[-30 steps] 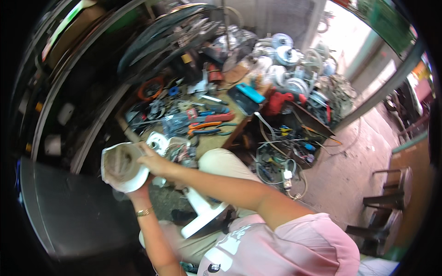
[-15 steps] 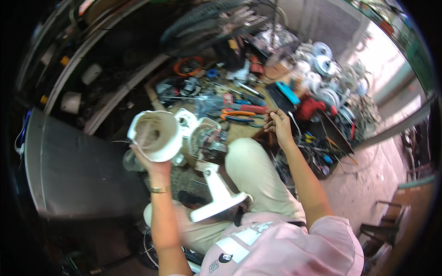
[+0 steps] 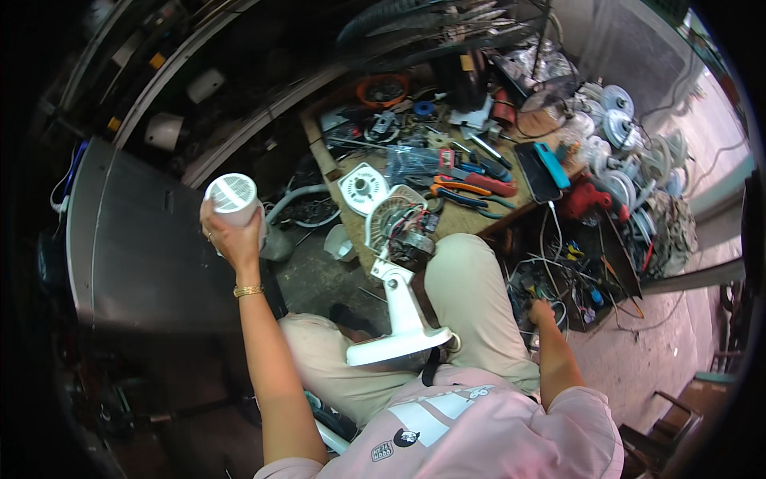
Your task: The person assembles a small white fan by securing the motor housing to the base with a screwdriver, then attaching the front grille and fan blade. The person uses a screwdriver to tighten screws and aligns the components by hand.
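My left hand [image 3: 232, 231] is raised on the left, its fingers wrapped round a white plastic fan motor cover [image 3: 233, 194] with a vented end facing up. Lower right, my right hand [image 3: 542, 312] reaches down to the edge of a dark box of cables; its fingertips are hidden among them. Between my knees stands a white fan base with neck [image 3: 396, 319]. At its top is a bare fan motor [image 3: 409, 238] with coils and wires showing, resting against the bench edge. A white square fan part [image 3: 361, 188] with a central shaft lies beside it.
Pliers [image 3: 463, 191] and other hand tools cover the wooden bench [image 3: 321, 153], along with a phone [image 3: 542, 172] on a charging cable. White fan parts [image 3: 621, 128] are heaped at the right. The dark box [image 3: 610, 239] holds wires. A grey metal cabinet [image 3: 159, 239] stands left.
My left hand has swung left and turned the motor cover from hollow side showing to vented end up. My right hand has dropped from beside the bench to the cable box.
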Demonstrator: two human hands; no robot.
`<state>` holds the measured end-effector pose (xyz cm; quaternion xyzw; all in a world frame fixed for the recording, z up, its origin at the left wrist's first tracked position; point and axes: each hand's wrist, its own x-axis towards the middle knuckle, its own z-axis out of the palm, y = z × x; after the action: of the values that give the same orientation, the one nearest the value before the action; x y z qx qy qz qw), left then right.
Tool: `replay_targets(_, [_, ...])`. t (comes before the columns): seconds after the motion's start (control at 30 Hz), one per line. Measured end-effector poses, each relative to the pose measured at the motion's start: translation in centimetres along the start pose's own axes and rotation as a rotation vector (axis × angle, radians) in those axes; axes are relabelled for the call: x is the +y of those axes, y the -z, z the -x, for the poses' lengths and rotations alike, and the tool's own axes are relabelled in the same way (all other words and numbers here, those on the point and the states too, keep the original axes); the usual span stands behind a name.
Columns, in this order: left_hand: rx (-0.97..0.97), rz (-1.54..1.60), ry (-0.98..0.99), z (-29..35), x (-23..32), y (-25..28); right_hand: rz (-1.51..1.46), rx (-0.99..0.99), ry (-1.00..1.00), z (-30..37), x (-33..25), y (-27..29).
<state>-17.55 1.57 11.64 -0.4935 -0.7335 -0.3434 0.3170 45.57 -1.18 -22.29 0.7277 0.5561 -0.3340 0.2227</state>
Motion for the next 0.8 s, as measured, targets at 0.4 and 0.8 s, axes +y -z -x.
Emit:
replay_targets(0.4, [0.161,1.540,1.374,-1.4,-3.1,-0.2,-0.172,0.376,0.200,1.3,-3.1,-1.2])
replay_targets(0.8, [0.057,1.864,1.476,1.6,-2.7,-1.1,-0.699,0.540,1.257,22.6,-25.0,26.3])
